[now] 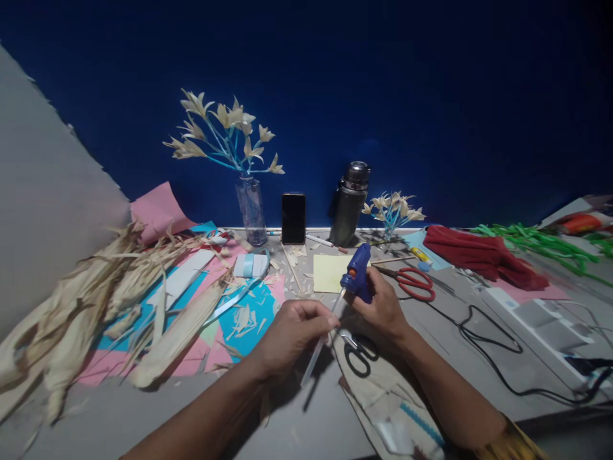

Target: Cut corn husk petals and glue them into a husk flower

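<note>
My right hand (380, 313) grips a blue glue gun (357, 273) with its nozzle pointing away and up. My left hand (294, 332) pinches a clear glue stick (320, 345) that runs into the back of the gun. Both hands hover over the grey table (306, 415) near its middle. Black-handled scissors (357, 358) lie just below my right hand. The gun's black cord (483, 338) trails off to the right.
Dried corn husks (96, 306) and pink and blue paper (239, 319) cover the left. At the back stand a vase of husk flowers (249, 207), a phone (293, 218) and a flask (348, 206). Red scissors (414, 282), red cloth (483, 255) and a power strip (536, 316) lie right.
</note>
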The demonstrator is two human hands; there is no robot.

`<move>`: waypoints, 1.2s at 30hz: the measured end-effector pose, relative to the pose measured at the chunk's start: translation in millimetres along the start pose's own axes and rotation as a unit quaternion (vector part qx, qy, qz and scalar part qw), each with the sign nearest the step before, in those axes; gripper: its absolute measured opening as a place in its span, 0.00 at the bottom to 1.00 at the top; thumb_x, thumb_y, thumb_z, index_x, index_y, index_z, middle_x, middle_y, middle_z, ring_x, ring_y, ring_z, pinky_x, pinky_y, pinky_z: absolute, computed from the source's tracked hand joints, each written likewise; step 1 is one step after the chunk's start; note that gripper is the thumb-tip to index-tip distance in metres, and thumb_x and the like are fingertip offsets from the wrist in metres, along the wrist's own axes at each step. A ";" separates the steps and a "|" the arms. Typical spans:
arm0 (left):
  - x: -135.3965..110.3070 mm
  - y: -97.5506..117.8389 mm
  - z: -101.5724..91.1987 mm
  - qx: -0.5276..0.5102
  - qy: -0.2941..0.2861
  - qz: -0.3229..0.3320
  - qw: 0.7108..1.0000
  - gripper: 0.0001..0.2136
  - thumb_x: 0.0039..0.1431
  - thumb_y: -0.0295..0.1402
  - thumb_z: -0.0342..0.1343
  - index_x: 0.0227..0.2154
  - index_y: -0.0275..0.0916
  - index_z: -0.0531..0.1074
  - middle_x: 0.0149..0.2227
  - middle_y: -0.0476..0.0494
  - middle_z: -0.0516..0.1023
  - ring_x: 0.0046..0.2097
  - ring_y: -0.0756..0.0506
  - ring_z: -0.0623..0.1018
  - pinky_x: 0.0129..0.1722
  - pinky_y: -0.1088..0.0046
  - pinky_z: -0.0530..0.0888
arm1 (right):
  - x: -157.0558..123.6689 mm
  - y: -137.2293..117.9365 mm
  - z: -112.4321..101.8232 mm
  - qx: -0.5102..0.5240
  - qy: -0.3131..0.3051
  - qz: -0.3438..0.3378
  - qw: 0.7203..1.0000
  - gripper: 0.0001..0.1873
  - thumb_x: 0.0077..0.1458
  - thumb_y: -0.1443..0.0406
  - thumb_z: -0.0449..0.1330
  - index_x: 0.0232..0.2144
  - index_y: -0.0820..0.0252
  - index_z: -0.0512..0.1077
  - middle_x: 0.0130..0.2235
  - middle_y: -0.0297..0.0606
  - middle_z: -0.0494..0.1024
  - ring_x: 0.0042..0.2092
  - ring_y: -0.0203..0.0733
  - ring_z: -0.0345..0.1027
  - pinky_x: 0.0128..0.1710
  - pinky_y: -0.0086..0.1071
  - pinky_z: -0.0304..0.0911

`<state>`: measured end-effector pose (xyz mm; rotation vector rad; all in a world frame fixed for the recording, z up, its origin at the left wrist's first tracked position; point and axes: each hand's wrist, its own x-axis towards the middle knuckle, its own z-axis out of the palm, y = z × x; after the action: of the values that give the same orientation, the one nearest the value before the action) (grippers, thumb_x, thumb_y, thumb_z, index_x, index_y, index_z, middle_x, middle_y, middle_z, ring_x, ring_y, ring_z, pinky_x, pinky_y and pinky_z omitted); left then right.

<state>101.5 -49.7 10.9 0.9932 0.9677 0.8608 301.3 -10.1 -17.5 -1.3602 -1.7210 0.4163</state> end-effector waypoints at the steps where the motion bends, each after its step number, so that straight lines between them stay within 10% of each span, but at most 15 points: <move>1: 0.1 -0.1 -0.1 0.003 -0.002 -0.004 1.000 0.12 0.44 0.39 0.68 0.21 0.34 0.76 0.20 0.47 0.72 0.21 0.54 0.64 0.22 0.77 0.56 | -0.5 1.5 0.8 -0.010 0.002 -0.007 1.000 0.12 0.49 0.59 0.62 0.35 0.55 0.66 0.29 0.32 0.74 0.28 0.39 0.63 0.30 0.31 0.59; 12: 1.5 2.1 -2.6 -0.060 -0.078 -0.075 0.992 0.14 0.39 0.37 0.71 0.27 0.35 0.76 0.18 0.54 0.65 0.18 0.56 0.61 0.18 0.80 0.53 | -4.4 5.2 4.5 -0.040 -0.031 -0.042 0.998 0.12 0.49 0.60 0.61 0.36 0.55 0.65 0.29 0.31 0.72 0.29 0.40 0.64 0.31 0.31 0.59; 26: 1.6 3.7 -9.5 0.064 -0.048 -0.001 0.997 0.18 0.47 0.46 0.66 0.22 0.32 0.77 0.16 0.52 0.64 0.18 0.56 0.59 0.20 0.77 0.53 | -14.0 8.3 8.3 -0.082 -0.002 -0.190 0.978 0.11 0.49 0.65 0.59 0.37 0.55 0.64 0.30 0.33 0.72 0.29 0.42 0.66 0.30 0.32 0.60; 36: -3.3 9.5 -5.6 0.017 -0.066 -0.056 0.996 0.16 0.46 0.43 0.64 0.20 0.33 0.75 0.13 0.52 0.64 0.15 0.56 0.58 0.16 0.78 0.50 | -14.6 1.8 10.8 -0.020 -0.037 -0.161 0.986 0.11 0.49 0.67 0.60 0.37 0.56 0.65 0.30 0.31 0.73 0.28 0.38 0.65 0.29 0.30 0.61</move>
<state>93.8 -48.2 19.4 1.0018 0.9184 0.6798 294.1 -20.0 -31.0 -1.0780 -1.9795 0.2522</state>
